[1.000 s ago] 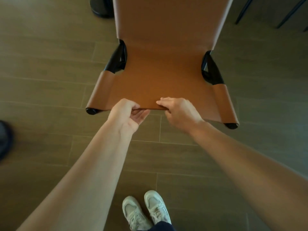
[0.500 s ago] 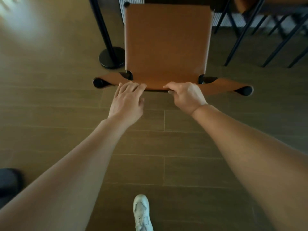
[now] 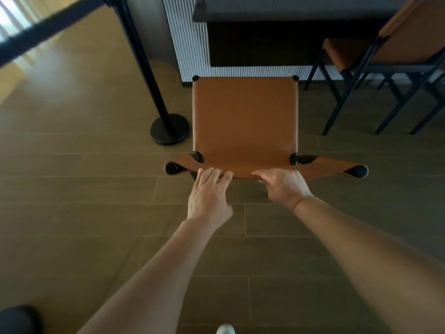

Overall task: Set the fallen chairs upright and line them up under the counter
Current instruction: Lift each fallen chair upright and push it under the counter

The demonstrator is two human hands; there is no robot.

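The chair stands upright, its seat's far edge near the counter. The left hand rests straight fingers on the backrest's top edge; the right hand curls over that edge, gripping it. A post stands just left, and a second chair is at the right.

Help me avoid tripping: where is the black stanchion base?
In the head view, the black stanchion base stands on the floor left of centre, just left of the tan chair and near the ribbed counter front.
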